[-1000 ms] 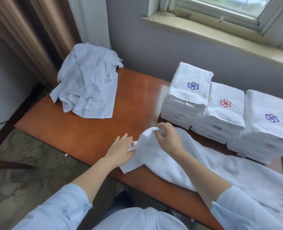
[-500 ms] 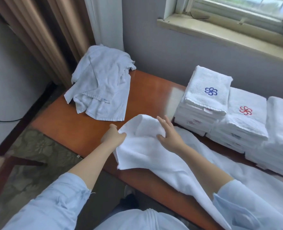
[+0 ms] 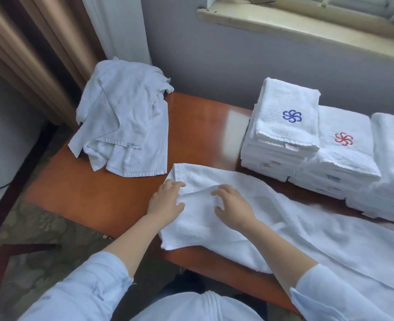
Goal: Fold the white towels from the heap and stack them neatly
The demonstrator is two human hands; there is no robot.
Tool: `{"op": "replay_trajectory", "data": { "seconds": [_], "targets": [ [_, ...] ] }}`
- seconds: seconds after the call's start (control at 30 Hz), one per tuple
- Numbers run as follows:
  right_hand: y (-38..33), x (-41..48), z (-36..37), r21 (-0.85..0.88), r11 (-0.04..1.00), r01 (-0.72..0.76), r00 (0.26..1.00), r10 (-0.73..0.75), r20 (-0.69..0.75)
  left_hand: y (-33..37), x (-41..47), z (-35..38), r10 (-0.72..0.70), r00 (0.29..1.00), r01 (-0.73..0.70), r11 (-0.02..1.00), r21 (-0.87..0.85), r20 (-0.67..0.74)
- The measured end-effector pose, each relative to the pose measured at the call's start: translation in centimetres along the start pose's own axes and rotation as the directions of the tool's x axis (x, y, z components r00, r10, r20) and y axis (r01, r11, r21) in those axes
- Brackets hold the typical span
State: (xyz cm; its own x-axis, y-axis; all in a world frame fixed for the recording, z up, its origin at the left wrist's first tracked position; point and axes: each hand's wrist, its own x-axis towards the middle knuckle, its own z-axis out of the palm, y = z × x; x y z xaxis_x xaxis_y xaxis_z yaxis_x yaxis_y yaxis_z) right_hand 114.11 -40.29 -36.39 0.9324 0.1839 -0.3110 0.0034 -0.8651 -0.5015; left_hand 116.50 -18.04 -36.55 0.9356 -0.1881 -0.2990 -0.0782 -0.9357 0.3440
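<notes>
The glossy reddish-brown wooden tabletop (image 3: 94, 195) carries a plain white terry towel (image 3: 249, 228) along its near edge and a crumpled heap of plain white towels (image 3: 122, 117) at its far left corner. Toward the right edge, one folded white towel stack (image 3: 281, 98) bears a blue pinwheel emblem (image 3: 292, 116). The neighbouring white towel stack (image 3: 346, 163) bears a red pinwheel emblem (image 3: 343, 138).

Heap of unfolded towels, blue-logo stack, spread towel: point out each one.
Heap of unfolded towels (image 3: 124, 117), head view, on its crumpled middle.
Blue-logo stack (image 3: 284, 133), head view, on the top towel below the logo.
Spread towel (image 3: 330, 239), head view, on its flat middle, right of the forearm.
</notes>
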Motion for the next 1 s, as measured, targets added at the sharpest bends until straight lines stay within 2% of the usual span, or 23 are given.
{"op": "replay_trajectory", "data": {
  "seconds": [0.1, 0.17, 0.27, 0.43, 0.57, 0.73, 0.8, 0.87, 1.0],
  "targets": [
    [-0.3, 0.7, 0.2, -0.028, 0.995, -0.094, 0.988, 0.090, -0.125, 1.0, 1.4, 0.6, 0.146, 0.989, -0.146, 0.989, 0.029, 0.008],
    [0.1, 1.2, 0.2, -0.090, 0.983, -0.160, 0.979, 0.146, -0.139, 1.5, 2.4, 1.1, 0.185, 0.983, -0.185, 0.982, 0.043, 0.010],
    [1.1, 1.6, 0.4, -0.165, 0.967, -0.194, 0.973, 0.168, -0.159, 1.9, 3.6, 1.6, 0.190, 0.981, -0.186, 0.975, 0.121, -0.027],
    [1.4, 2.4, 1.1, -0.186, 0.960, -0.208, 0.953, 0.156, -0.261, 2.0, 4.6, 1.7, 0.187, 0.979, -0.166, 0.961, 0.221, -0.077],
    [1.3, 2.6, 0.6, -0.209, 0.957, -0.203, 0.958, 0.149, -0.245, 1.8, 4.9, 1.0, 0.236, 0.969, -0.210, 0.944, 0.254, -0.077],
    [-1.1, 1.8, -0.8, 0.001, 0.990, -0.144, 0.941, 0.137, -0.309, 1.7, 4.6, -1.2, 0.143, 0.976, -0.141, 0.990, 0.021, -0.163],
    [-2.0, 1.3, -0.9, 0.041, 0.997, -0.070, 0.959, 0.078, -0.273, 1.1, 4.4, -2.0, 0.149, 0.968, -0.152, 0.988, 0.002, -0.200],
    [-2.3, 0.6, -0.5, 0.031, 0.999, -0.033, 0.983, 0.038, -0.178, 0.1, 4.1, -2.7, 0.185, 0.960, -0.181, 0.983, 0.036, -0.213],
    [-1.6, -0.4, 0.7, 0.021, 0.996, -0.090, 0.996, 0.089, 0.030, -1.6, 3.3, -2.5, 0.238, 0.970, -0.217, 0.936, 0.277, -0.044]
  ]
}}
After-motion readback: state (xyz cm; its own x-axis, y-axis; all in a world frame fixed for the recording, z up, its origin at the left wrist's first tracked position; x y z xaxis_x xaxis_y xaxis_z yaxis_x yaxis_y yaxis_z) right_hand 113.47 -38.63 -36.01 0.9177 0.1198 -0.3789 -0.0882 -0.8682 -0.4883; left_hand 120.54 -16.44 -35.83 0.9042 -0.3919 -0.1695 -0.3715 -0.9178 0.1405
